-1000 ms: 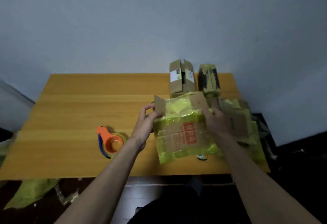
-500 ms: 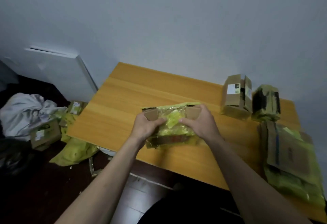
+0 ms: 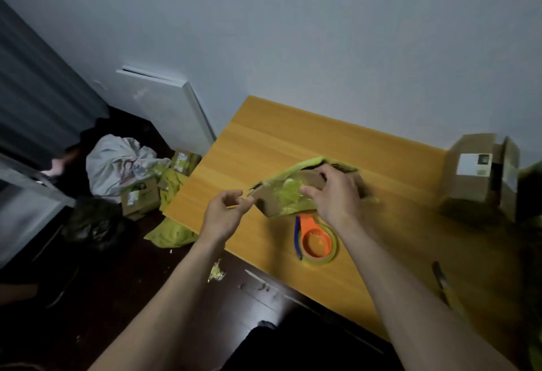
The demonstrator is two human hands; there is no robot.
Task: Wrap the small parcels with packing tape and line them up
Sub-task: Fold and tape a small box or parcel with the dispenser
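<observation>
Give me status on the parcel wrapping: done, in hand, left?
Done: nothing clearly; the plain brown cardboard box at the table's far right looks untaped. In hand: the right hand grips the cardboard parcel in yellow-green tape, the left hand pinching at its flap. Left: taping with the orange tape dispenser, which lies untouched on the wooden table, then lining parcels up.

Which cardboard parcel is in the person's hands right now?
The flattened parcel with yellow-green tape at the table's middle: the right hand grips it. The brown box with the white label stands untouched at the right.
</observation>
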